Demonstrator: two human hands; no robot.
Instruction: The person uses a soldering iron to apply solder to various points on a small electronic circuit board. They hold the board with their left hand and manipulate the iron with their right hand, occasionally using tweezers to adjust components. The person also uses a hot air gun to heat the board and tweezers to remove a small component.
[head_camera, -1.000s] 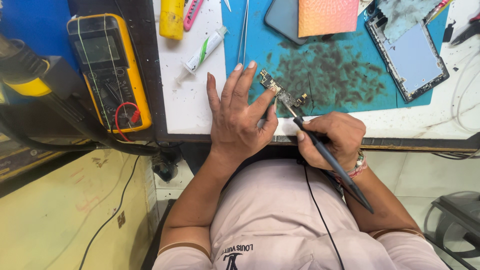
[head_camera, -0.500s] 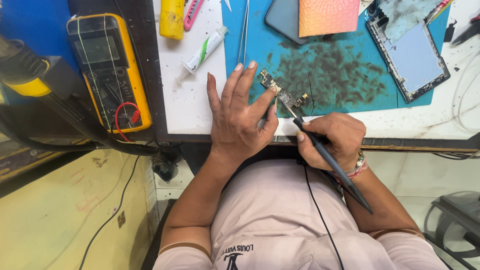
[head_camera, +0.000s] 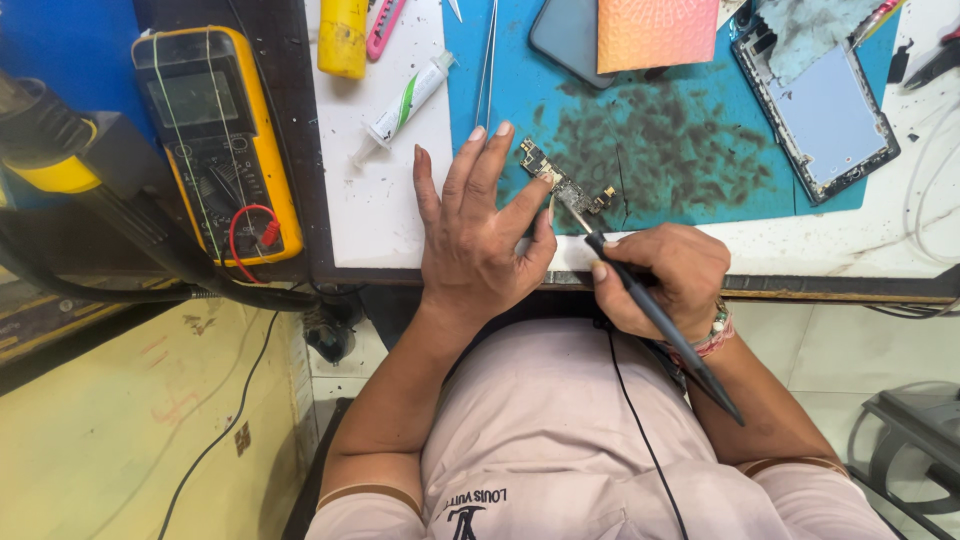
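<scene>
While the left hand (head_camera: 478, 235) lies flat and spread wide at the bench edge, its forefinger tip presses on the small circuit board (head_camera: 563, 185) that sits just ahead of both hands on the blue mat (head_camera: 700, 140). Beside it, the right hand (head_camera: 662, 275) is closed around a black soldering iron (head_camera: 655, 310), held like a pen, tip touching the board's near end. Tweezers (head_camera: 488, 60) and a white tube (head_camera: 408, 100) lie beyond the left fingers; a yellow multimeter (head_camera: 215, 140) sits well off to the left hand's outer side.
</scene>
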